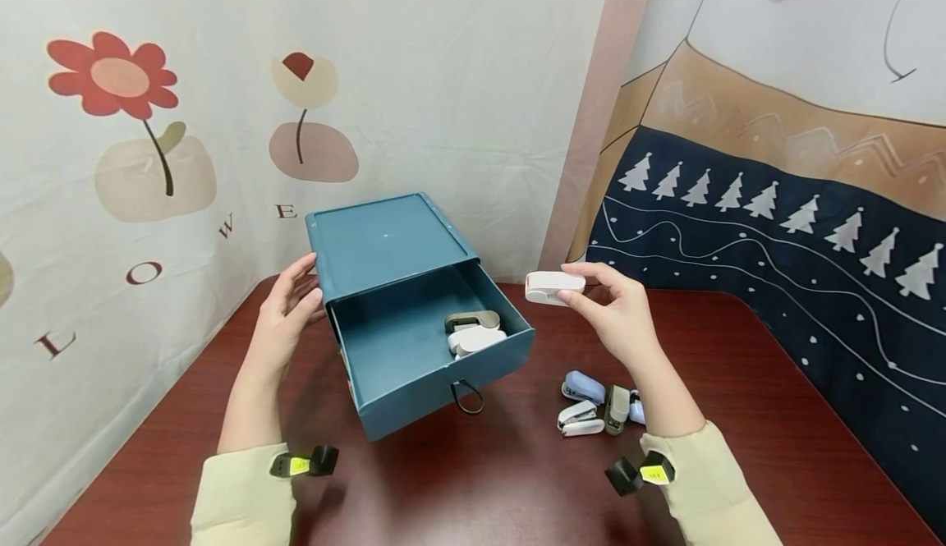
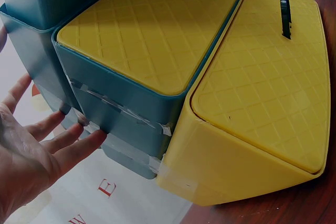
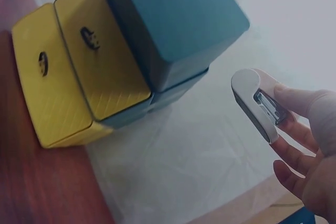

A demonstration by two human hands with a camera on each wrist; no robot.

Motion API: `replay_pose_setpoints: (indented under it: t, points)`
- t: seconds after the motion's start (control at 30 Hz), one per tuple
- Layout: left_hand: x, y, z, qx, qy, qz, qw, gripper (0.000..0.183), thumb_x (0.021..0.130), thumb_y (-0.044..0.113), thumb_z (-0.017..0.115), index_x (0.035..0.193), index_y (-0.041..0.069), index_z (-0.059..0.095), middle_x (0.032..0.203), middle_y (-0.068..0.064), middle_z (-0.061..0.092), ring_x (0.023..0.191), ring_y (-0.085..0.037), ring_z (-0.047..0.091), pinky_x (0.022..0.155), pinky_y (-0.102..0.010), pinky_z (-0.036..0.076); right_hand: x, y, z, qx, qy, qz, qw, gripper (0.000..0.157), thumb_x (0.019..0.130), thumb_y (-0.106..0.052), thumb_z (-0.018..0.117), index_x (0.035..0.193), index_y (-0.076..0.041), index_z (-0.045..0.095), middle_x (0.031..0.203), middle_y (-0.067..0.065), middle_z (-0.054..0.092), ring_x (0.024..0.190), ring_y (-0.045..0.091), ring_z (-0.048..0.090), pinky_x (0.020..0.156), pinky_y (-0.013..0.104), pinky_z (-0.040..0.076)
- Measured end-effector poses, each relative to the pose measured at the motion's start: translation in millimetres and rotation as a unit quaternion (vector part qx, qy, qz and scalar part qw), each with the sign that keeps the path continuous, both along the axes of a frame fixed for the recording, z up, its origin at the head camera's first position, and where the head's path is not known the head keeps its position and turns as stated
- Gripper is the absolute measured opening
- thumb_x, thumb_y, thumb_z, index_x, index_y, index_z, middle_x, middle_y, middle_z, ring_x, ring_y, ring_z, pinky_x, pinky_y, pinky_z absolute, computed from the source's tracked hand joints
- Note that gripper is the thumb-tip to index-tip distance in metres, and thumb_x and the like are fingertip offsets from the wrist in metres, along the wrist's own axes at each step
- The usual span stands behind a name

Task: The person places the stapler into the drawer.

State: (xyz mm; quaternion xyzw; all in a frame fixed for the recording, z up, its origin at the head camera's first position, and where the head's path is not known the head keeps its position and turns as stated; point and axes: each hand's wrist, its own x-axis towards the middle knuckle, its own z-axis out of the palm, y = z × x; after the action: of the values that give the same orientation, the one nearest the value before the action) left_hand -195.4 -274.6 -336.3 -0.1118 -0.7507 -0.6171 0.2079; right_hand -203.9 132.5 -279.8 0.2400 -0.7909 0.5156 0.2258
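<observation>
My right hand (image 1: 619,316) pinches a small white stapler (image 1: 553,288) between thumb and fingers, in the air right of the open drawer (image 1: 436,398). Seen from the right wrist, this stapler (image 3: 251,100) shows its metal inner part. The drawer belongs to the top of a stacked cabinet (image 1: 392,238) and is pulled well out. A grey-brown stapler (image 1: 480,319) and white ones (image 1: 479,341) lie inside at its right. With extended fingers my left hand (image 1: 284,308) touches the cabinet's left side; in the left wrist view the fingertips (image 2: 97,136) meet the blue wall.
Right of the cabinet, several staplers lie on the red-brown table (image 1: 709,365): a blue one (image 1: 584,387), a white one (image 1: 580,419) and a grey-green one (image 1: 617,409). Below the open drawer are two yellow drawer fronts (image 2: 262,87) with black loops. A printed curtain (image 1: 458,119) hangs behind.
</observation>
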Motion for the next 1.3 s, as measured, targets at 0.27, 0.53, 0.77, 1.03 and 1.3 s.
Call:
replay_pose_setpoints:
  t: [0.27,0.53,0.77,1.03,1.3]
  points:
    - [-0.3,0,-0.1,-0.001,0.001,0.002,1.0000,0.052,0.100,0.017,0.049,0.150,0.017,0.034,0.143,-0.016,0.034,0.125,-0.023,0.038,0.083,-0.016,0.044,-14.2,-6,0.4,-0.022,0.014,0.017,1.000,0.030,0.083,0.000,0.073,0.113,0.000,0.068,0.103,0.014,0.066,0.074,0.018,0.053,0.058,0.021,0.043]
    - [-0.9,-1,-0.3,0.006,0.003,-0.004,1.0000,0.052,0.100,0.016,0.049,0.149,0.017,0.035,0.143,-0.015,0.035,0.125,-0.022,0.038,0.083,-0.016,0.044,-14.5,-23,4.1,-0.029,0.043,0.057,0.997,0.029,0.082,-0.007,0.076,0.110,-0.009,0.071,0.102,0.005,0.067,0.081,0.018,0.056,0.063,0.028,0.048]
    - [-1.1,-1,-0.7,0.011,0.002,-0.007,0.9999,0.051,0.099,0.017,0.049,0.149,0.016,0.035,0.142,-0.015,0.035,0.125,-0.022,0.039,0.083,-0.016,0.044,-5.1,-43,8.1,-0.024,0.042,0.107,0.993,0.029,0.081,-0.005,0.076,0.110,-0.008,0.071,0.102,0.002,0.067,0.075,0.020,0.056,0.060,0.029,0.048]
    - [-1.1,-1,-0.7,0.006,0.004,-0.003,1.0000,0.052,0.100,0.017,0.049,0.149,0.017,0.035,0.143,-0.015,0.035,0.125,-0.023,0.038,0.084,-0.017,0.044,6.9,-62,10.9,-0.017,0.019,0.148,0.989,0.029,0.082,-0.004,0.075,0.110,-0.006,0.070,0.102,0.001,0.066,0.080,0.019,0.056,0.066,0.029,0.049]
    - [0.4,-1,-1.0,0.001,0.002,-0.001,1.0000,0.052,0.100,0.018,0.049,0.150,0.017,0.034,0.143,-0.016,0.034,0.126,-0.025,0.037,0.083,-0.015,0.044,8.6,-75,9.8,0.015,-0.006,0.172,0.985,0.027,0.083,-0.013,0.077,0.109,-0.013,0.071,0.106,-0.006,0.066,0.091,0.014,0.055,0.075,0.037,0.047]
